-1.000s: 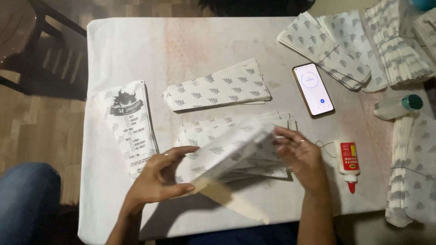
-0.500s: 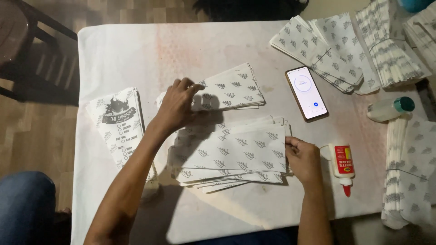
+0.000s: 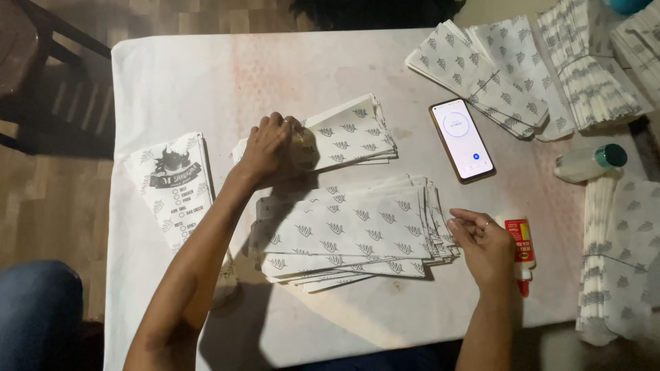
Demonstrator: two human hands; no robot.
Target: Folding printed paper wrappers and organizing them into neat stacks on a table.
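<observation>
Head view looks straight down on a white table (image 3: 179, 75), its near edge partly lost behind the person's two forearms. At the far right, stacks of leaf-printed paper bags (image 3: 591, 69) run out of the picture, and another pile (image 3: 619, 254) below them is cut off by the right edge; a blue-clad knee (image 3: 34, 316) sits at the lower left corner.

Left hand (image 3: 271, 148) lies palm down with fingers curled on the near end of a small stack of bags (image 3: 350, 134); whether it pinches a sheet or only presses is hidden under the palm. Just below that hand spreads the large fanned stack of flat bags (image 3: 350, 230), and to its left lies a printed bag with a dark emblem (image 3: 175, 182).

Right hand (image 3: 485, 244) rests loosely open, fingertips touching the right edge of the fanned stack, holding nothing. Just beyond its knuckles lies a glue bottle with a red label (image 3: 521, 251). Above it is a phone with a lit screen (image 3: 462, 139), and farther right a white bottle with a teal cap (image 3: 590, 162) on its side.
</observation>
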